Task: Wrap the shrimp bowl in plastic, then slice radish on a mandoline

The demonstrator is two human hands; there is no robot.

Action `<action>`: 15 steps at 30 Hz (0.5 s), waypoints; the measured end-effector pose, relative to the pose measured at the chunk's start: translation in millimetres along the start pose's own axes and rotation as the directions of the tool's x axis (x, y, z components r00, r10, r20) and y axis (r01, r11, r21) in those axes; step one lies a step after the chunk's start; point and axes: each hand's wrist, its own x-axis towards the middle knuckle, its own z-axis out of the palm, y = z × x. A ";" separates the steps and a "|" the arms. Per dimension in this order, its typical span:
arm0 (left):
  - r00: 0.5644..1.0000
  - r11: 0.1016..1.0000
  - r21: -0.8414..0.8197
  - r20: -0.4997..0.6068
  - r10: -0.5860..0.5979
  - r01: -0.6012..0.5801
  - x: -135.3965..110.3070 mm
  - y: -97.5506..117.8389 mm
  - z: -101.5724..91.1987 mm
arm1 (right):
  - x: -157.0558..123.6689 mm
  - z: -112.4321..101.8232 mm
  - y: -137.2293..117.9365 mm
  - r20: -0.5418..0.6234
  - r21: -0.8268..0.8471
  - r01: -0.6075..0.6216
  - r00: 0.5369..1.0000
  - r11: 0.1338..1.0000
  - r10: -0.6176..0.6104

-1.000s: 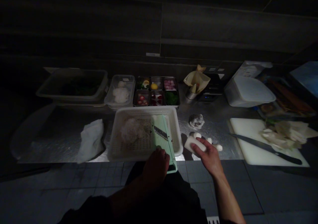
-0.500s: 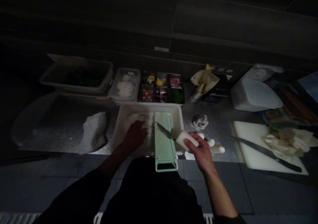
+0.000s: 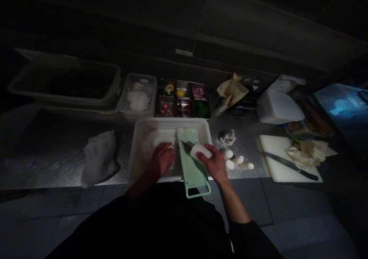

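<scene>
My right hand point(image 3: 216, 163) is closed around a thick, white, peeled daikon piece point(image 3: 200, 152). The daikon lies over the blade area of a pale green mandoline slicer point(image 3: 195, 176). This slicer slants across a white perforated basket point(image 3: 137, 140), its handle end jutting past the basket's near rim. Inside the basket, my left hand point(image 3: 162, 160) holds nothing, fingers apart and bent, close to the slicer's left edge. Pale, thin shreds point(image 3: 151, 141) lie beside it, dim and hard to make out.
Several white pieces point(image 3: 238, 160) and a crumpled wrapped lump point(image 3: 227, 137) lie right of the basket. Farther right, a knife point(image 3: 287, 162) and peelings point(image 3: 307, 153) rest on a white cutting board point(image 3: 276, 174). Behind stands a tray of small compartments point(image 3: 184, 98). A white cloth point(image 3: 100, 155) lies left.
My right hand has brought the daikon leftward onto the slicer's blade area. The slicer's handle end has swung slightly right. My left hand has moved nearer the slicer, and the view has shifted.
</scene>
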 end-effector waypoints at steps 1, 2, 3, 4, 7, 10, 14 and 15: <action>1.000 0.999 0.031 0.022 0.005 -0.006 -0.4 0.6 -1.8 | -1.0 -0.5 0.6 -0.012 0.006 -0.005 1.000 1.000 0.005; 0.998 0.999 0.051 0.069 0.002 -0.005 -0.6 2.1 -3.7 | -2.2 -0.9 1.5 -0.020 0.005 -0.004 1.000 1.000 0.004; 0.991 0.998 0.056 0.135 -0.018 0.010 -0.1 4.3 -5.4 | -3.7 -1.1 2.6 -0.020 -0.012 0.010 1.000 1.000 -0.010; 0.978 0.998 0.049 0.202 -0.055 0.046 1.1 6.9 -6.6 | -5.6 -0.7 3.7 -0.016 -0.051 0.042 0.999 0.998 -0.043; 0.895 0.925 -0.136 0.333 -0.295 0.355 10.6 15.0 -3.8 | -14.3 4.5 4.4 0.061 -0.274 0.262 0.965 0.925 -0.256; 0.762 0.591 -0.488 0.488 -0.424 0.642 25.0 22.1 7.7 | -25.5 14.2 -1.2 0.217 -0.528 0.424 0.905 0.736 -0.366; 0.665 0.114 -0.698 0.602 -0.442 0.707 34.5 27.6 24.7 | -29.1 31.8 -17.3 0.353 -0.712 0.440 0.898 0.548 -0.263; 0.680 0.082 -0.730 0.583 -0.445 0.679 34.1 27.5 27.8 | -26.3 37.4 -22.0 0.368 -0.729 0.442 0.897 0.523 -0.245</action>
